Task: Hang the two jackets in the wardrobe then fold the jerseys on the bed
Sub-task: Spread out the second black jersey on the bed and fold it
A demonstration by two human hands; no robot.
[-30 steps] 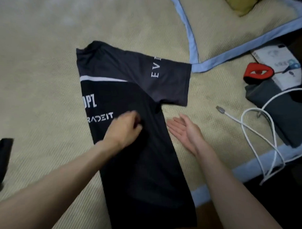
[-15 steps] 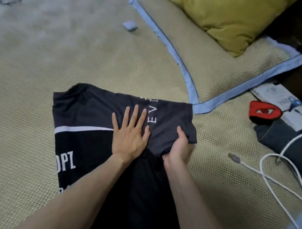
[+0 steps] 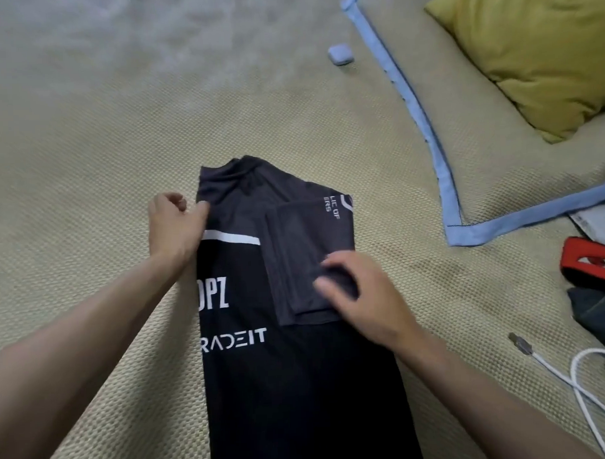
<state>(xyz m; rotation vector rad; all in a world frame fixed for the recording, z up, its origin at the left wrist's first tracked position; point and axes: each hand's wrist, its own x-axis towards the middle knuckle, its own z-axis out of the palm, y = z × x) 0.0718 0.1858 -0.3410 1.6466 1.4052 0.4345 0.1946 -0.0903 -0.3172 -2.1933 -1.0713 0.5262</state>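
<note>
A black jersey (image 3: 282, 377) with white lettering lies lengthwise on the beige bed cover (image 3: 86, 168), folded narrow. Its grey sleeve (image 3: 295, 264) is folded inward over the chest. My right hand (image 3: 361, 292) rests on the sleeve's lower right part, fingers pinching the fabric edge. My left hand (image 3: 174, 227) grips the jersey's left edge near the shoulder, just above the white stripe. The jersey's lower end runs out of the frame at the bottom.
A yellow pillow (image 3: 535, 53) lies on a blue-trimmed cover (image 3: 440, 176) at the upper right. A small pale case (image 3: 340, 54) sits near it. At the right edge are a red object (image 3: 590, 262), a dark cloth (image 3: 599, 311) and a white cable (image 3: 574, 381).
The sleeve that stuck out to the right is now folded inward over the chest. My left hand moved from the chest to the jersey's left edge; my right hand followed the sleeve.
</note>
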